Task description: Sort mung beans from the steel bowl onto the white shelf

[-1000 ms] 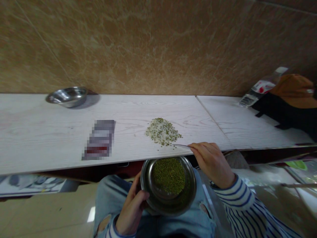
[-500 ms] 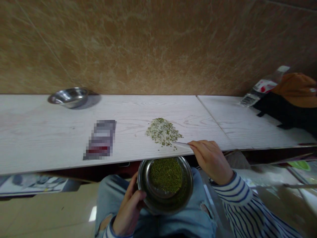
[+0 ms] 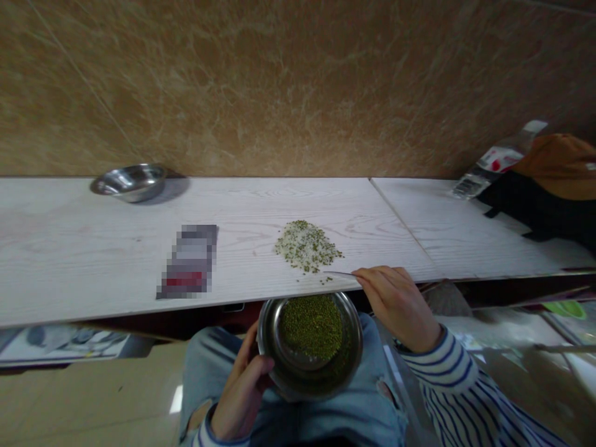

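My left hand is closed on the left rim of a steel bowl, its thumb over the edge. Green mung beans cover much of the bowl's bottom. The bowl sits over my lap, just below the counter's front edge. Pinched in my right hand is a slim metal tool; whether it is tweezers or a thin handle I cannot make out. Its tip points left at the near side of a pile of white rice grains mixed with mung beans. A few loose beans lie at that near side.
On the white wood-grain counter, a second steel bowl stands back left. A pixelated flat object lies left of the pile. A plastic bottle and a brown and black cloth item rest at right. A tiled wall closes the back.
My right hand and the metal tool have come slightly nearer the counter's front edge, the tip drawing back a little from the pile. My left hand and the bowl are nearly unmoved.
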{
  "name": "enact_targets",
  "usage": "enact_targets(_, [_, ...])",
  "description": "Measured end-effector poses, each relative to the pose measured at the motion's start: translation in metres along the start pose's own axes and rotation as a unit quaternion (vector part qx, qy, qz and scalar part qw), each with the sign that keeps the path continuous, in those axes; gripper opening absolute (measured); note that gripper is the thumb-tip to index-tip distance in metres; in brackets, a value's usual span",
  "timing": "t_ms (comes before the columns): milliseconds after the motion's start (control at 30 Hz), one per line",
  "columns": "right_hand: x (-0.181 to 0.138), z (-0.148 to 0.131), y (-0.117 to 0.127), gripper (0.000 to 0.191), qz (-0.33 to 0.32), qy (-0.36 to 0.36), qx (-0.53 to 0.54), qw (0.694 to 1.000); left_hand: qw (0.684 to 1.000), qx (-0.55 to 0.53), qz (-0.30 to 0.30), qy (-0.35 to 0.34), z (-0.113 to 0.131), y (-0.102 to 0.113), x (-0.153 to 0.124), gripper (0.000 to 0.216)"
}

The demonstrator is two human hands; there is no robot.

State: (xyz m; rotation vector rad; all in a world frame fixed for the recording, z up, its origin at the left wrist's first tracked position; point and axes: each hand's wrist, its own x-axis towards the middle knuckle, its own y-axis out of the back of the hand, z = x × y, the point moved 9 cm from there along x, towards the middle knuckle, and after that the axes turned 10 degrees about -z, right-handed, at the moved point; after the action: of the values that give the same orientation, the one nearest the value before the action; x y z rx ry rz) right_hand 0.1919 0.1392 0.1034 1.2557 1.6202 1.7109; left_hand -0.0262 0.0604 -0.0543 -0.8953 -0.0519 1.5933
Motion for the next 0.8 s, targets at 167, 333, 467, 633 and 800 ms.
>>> enact_targets(167, [-0.001, -0.008, 0.0, 0.017, 0.003, 0.007, -0.002, 1.0, 1.0, 0.002, 0.003, -0.005, 0.001, 0.0, 0.0, 0.068])
enact_targets(333, [-0.006, -0.019, -0.001, 0.018, -0.014, 0.004, 0.0, 1.0, 1.0, -0.004, -0.005, -0.002, -0.003, -0.003, 0.001, 0.065])
enact_targets(467, [-0.008, -0.026, 0.0, 0.018, -0.021, -0.004, 0.013, 1.0, 1.0, -0.004, -0.012, 0.0, -0.004, -0.006, 0.002, 0.066])
enact_targets(633, [-0.012, -0.04, 0.007, 0.018, -0.001, 0.022, 0.029, 0.999, 1.0, 0.003, -0.011, 0.004, -0.004, -0.006, 0.003, 0.065])
enact_targets(800, [-0.009, -0.042, 0.009, 0.017, 0.008, 0.01, 0.03, 0.999, 1.0, 0.003, -0.008, 0.003, -0.003, -0.005, 0.003, 0.065])
